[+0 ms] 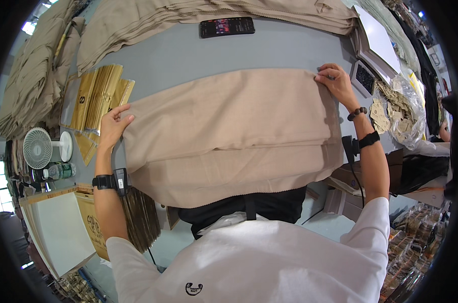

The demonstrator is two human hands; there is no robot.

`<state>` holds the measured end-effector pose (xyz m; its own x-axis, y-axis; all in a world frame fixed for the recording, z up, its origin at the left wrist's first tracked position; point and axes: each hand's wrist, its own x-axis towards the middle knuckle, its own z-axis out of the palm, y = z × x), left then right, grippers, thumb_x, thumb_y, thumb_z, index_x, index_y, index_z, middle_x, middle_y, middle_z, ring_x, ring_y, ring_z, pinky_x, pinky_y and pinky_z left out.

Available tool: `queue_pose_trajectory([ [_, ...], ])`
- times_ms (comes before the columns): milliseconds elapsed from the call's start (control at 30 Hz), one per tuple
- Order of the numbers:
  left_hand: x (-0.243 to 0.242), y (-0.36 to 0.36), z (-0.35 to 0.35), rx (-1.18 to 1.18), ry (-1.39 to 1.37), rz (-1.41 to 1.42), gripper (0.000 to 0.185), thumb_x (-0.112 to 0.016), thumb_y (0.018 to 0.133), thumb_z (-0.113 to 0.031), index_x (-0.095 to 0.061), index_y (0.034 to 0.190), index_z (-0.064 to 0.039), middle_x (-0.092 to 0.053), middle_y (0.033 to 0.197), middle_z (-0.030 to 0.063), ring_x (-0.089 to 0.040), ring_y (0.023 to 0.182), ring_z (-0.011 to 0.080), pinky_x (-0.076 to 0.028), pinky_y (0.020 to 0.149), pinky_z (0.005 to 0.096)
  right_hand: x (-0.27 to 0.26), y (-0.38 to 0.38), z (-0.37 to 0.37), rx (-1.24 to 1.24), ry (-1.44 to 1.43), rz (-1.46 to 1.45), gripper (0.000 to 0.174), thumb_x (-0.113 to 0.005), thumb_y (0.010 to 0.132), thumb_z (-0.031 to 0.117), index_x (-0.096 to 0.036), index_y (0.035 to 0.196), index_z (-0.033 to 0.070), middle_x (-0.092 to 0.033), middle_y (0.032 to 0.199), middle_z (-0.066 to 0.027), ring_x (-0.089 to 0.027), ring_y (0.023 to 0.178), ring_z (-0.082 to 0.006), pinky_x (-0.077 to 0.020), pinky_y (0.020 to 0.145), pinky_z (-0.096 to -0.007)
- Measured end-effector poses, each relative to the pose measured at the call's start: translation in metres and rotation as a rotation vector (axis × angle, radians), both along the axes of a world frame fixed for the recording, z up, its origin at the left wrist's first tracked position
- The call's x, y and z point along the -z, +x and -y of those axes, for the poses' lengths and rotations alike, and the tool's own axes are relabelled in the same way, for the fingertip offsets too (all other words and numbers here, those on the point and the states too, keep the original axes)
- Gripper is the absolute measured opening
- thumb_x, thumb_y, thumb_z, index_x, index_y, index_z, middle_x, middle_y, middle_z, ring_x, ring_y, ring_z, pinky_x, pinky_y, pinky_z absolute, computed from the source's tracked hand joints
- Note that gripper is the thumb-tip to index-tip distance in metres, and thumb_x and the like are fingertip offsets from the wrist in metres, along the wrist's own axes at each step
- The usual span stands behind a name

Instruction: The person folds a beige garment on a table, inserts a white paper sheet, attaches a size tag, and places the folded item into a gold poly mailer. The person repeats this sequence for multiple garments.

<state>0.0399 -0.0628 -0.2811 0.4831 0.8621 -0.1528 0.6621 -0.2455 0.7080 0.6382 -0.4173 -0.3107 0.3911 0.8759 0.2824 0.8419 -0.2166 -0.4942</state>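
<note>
A beige folded cloth (229, 113) lies spread over the near part of the grey table, its zigzag-cut near edge hanging towards my lap. My left hand (116, 125) pinches its upper left corner between thumb and fingers. At the upper right corner my right hand (335, 81) holds the cloth between thumb and fingertips. One fold line runs across the cloth, below its middle. Beyond it, near the table's far side, a phone (227, 27) with a lit screen lies in front of a stack of beige cloths (138, 22).
Gold packets (100, 94), a small white fan (38, 147) and a plastic bottle (60, 171) are at the left. At the right are white boards (378, 41), a small box of dark bits (363, 78) and a plastic bag of paper tags (403, 117).
</note>
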Motion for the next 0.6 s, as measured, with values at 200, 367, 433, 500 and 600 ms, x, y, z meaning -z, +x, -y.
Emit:
queue_pose_trajectory([
  [200, 0.024, 0.042, -0.051, -0.143, 0.304, 0.133, 0.031, -0.082, 0.093, -0.027, -0.08, 0.108, 0.0, -0.069, 0.083, -0.0017, -0.056, 0.074, 0.0075, -0.046, 0.066, 0.025, -0.015, 0.037, -0.048, 0.171, 0.021, 0.204, 0.029, -0.066, 0.098, 0.033, -0.078, 0.096, 0.007, -0.073, 0.1, -0.0172, -0.067, 0.095, -0.0406, -0.0521, 0.081, -0.0491],
  [367, -0.023, 0.077, -0.056, -0.247, 0.52, 0.377, 0.031, -0.078, 0.097, -0.029, -0.079, 0.11, 0.0, -0.074, 0.09, 0.0006, -0.064, 0.083, 0.0088, -0.051, 0.074, 0.0255, -0.06, 0.046, -0.06, 0.321, 0.3, 0.301, 0.025, -0.064, 0.101, 0.032, -0.079, 0.105, 0.012, -0.075, 0.101, -0.0163, -0.069, 0.096, -0.0396, -0.0547, 0.081, -0.0473],
  [433, -0.044, 0.069, -0.043, -0.256, 0.544, 0.502, 0.029, -0.076, 0.1, -0.026, -0.077, 0.114, 0.0, -0.074, 0.097, 0.0022, -0.065, 0.089, 0.0091, -0.052, 0.08, 0.0255, -0.081, 0.036, -0.047, 0.393, 0.392, 0.273, 0.023, -0.067, 0.101, 0.03, -0.078, 0.108, 0.012, -0.076, 0.105, -0.0154, -0.072, 0.094, -0.0359, -0.0558, 0.081, -0.0426],
  [500, -0.05, 0.047, -0.021, -0.244, 0.548, 0.599, 0.028, -0.074, 0.101, -0.023, -0.075, 0.116, 0.0, -0.073, 0.103, 0.0032, -0.065, 0.094, 0.0095, -0.052, 0.084, 0.0258, -0.094, 0.016, -0.014, 0.369, 0.492, 0.165, 0.022, -0.069, 0.101, 0.028, -0.078, 0.108, 0.009, -0.077, 0.102, -0.0106, -0.073, 0.091, -0.0259, -0.0555, 0.081, -0.0356],
  [600, -0.04, -0.017, 0.024, -0.228, 0.518, 0.634, 0.026, -0.073, 0.102, -0.019, -0.071, 0.118, 0.001, -0.071, 0.11, 0.0037, -0.062, 0.099, 0.0099, -0.05, 0.089, 0.0267, -0.092, -0.034, 0.06, 0.268, 0.461, 0.175, 0.016, -0.07, 0.102, 0.02, -0.076, 0.107, 0.005, -0.077, 0.102, -0.0088, -0.07, 0.089, -0.0207, -0.0545, 0.081, -0.0323],
])
